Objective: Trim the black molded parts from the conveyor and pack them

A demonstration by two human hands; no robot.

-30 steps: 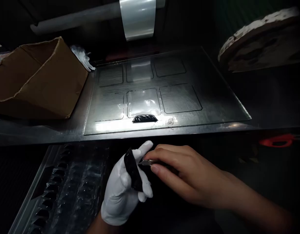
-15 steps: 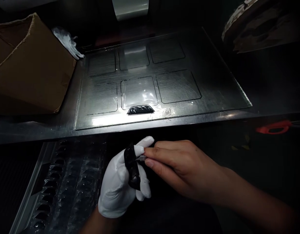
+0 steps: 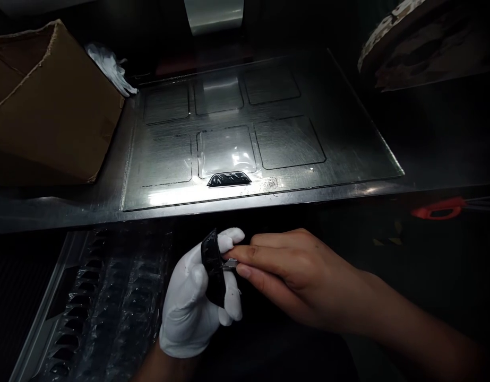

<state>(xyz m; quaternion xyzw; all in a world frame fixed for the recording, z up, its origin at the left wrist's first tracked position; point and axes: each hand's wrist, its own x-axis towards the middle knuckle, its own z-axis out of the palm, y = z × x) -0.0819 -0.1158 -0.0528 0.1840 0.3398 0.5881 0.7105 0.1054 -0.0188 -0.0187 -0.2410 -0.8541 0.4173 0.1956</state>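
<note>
My left hand, in a white glove, grips a small glossy black plastic piece upright between thumb and fingers. My bare right hand pinches a small metal blade, its tip against the black piece's right edge; whatever holds the blade is hidden in my fingers. Another black piece, trapezoid in outline and shiny on top, lies on the front of the clear sheet above my hands. To the left of my gloved hand, a clear plastic tray carries rows of similar black pieces.
The clear sheet with dark rounded outlines covers part of the metal table. A cardboard box stands at the left, with a white glove behind it. A red-handled tool is at the right, below a round worn object.
The black piece in my left hand has turned a little, showing more of its broad face. The blade stays at its edge; both hands have shifted only slightly.
</note>
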